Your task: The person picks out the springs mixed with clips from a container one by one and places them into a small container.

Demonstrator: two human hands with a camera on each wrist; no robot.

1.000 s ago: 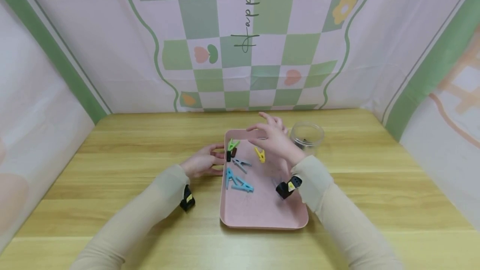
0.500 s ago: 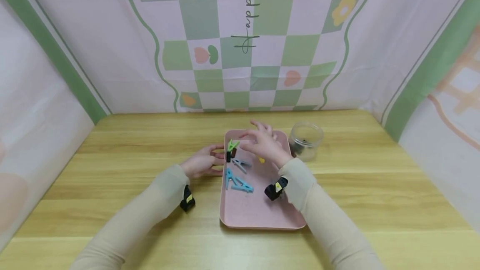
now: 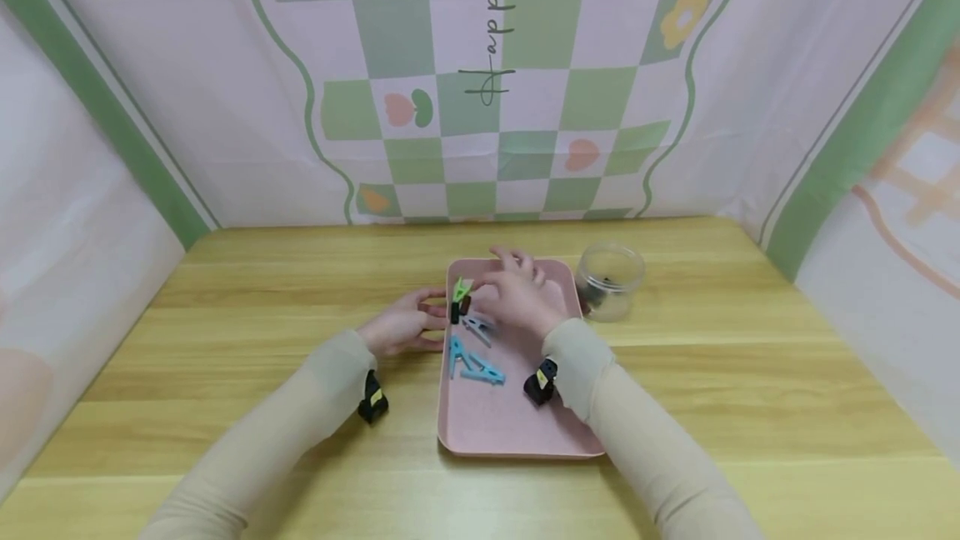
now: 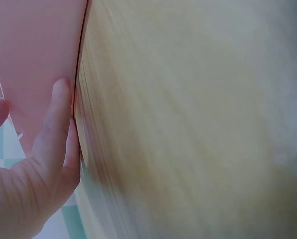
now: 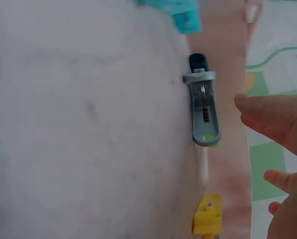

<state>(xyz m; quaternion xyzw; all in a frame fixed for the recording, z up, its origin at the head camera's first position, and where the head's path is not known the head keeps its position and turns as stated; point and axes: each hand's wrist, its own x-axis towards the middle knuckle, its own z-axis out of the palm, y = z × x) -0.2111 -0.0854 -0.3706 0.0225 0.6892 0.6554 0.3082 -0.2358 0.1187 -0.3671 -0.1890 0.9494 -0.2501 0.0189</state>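
Note:
A pink tray [image 3: 517, 432] lies on the table with several clothespins in it. My left hand [image 3: 405, 323] rests at the tray's left side, and in the left wrist view its fairly straight finger [image 4: 56, 119] lies along the outer wall. Over the far half of the tray hovers my right hand [image 3: 517, 294], fingers loosely spread with nothing between them. Its fingertips point toward a green clothespin [image 3: 460, 291] near the left wall. Close by are a grey clothespin [image 3: 478, 330] and small black and brown pieces. A yellow clothespin [image 5: 207, 216] shows only in the right wrist view.
Two light-blue clothespins [image 3: 482, 370] lie nearer the front along the tray's left side. Beside the tray's far right corner stands a clear round jar [image 3: 611, 282] with something dark in it. A patterned cloth [image 3: 540, 90] hangs behind the wooden table [image 3: 262, 273].
My right hand has moved left and slightly lower over the tray, covering the yellow clothespin in the head view. The left hand and the tray have stayed in place.

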